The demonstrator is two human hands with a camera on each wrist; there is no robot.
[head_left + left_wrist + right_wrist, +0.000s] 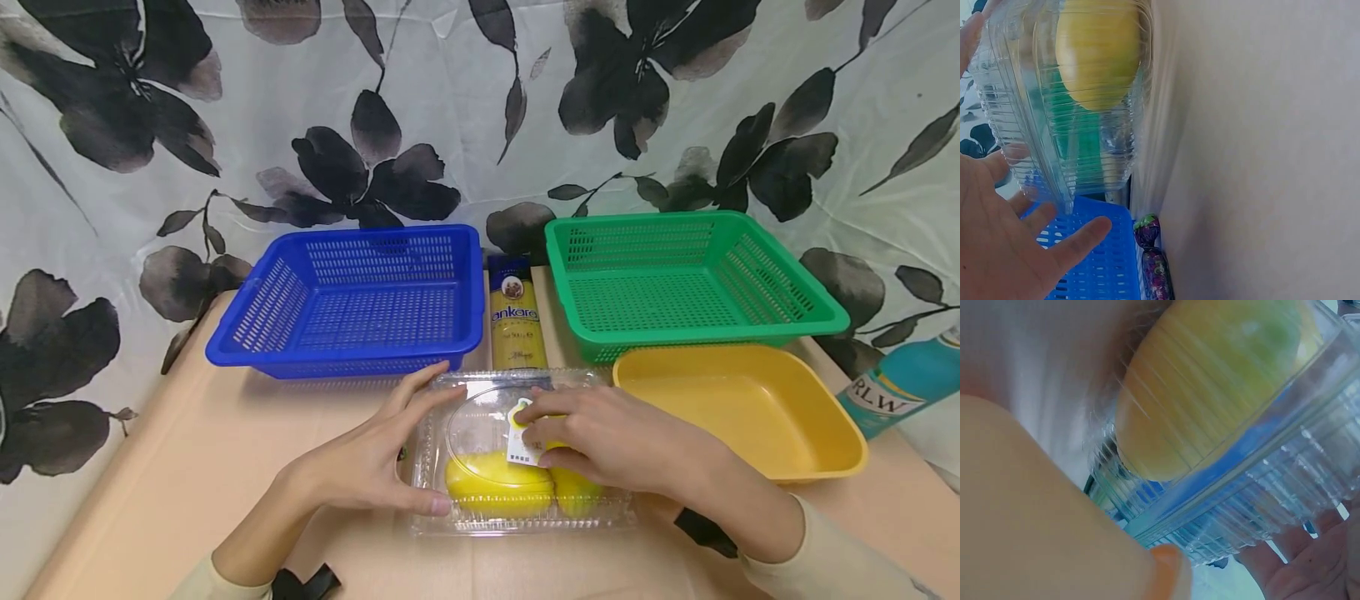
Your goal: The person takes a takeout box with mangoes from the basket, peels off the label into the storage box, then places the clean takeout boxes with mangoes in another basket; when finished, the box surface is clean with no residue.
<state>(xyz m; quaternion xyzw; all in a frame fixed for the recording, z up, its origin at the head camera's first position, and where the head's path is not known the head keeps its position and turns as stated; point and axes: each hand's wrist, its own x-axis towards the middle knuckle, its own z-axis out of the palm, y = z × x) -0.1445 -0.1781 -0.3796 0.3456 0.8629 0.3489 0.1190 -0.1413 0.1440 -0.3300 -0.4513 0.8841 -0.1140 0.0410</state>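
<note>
A clear plastic box point(480, 508) with a ridged lid stands on the table in front of me. Inside lie large yellow fruits point(498, 485), mango-like, one tinged green in the right wrist view. My left hand point(360, 462) spreads around the box's left side, thumb near the front edge and fingers by the back corner. Over the lid lies my right hand point(600, 433), fingertips touching a small white label point(522, 450) with a fruit picture. Its fingers partly cover that label. The left wrist view shows a purple wrapped candy point(1155, 269) beside the box.
Behind the box are a blue basket point(367, 367) at left, a green basket point(697, 335) at right and a yellow pasta pack point(517, 333) between them. At right sit a yellow tray point(727, 400) and a tilted teal bottle point(911, 375). A floral cloth point(465, 125) hangs behind.
</note>
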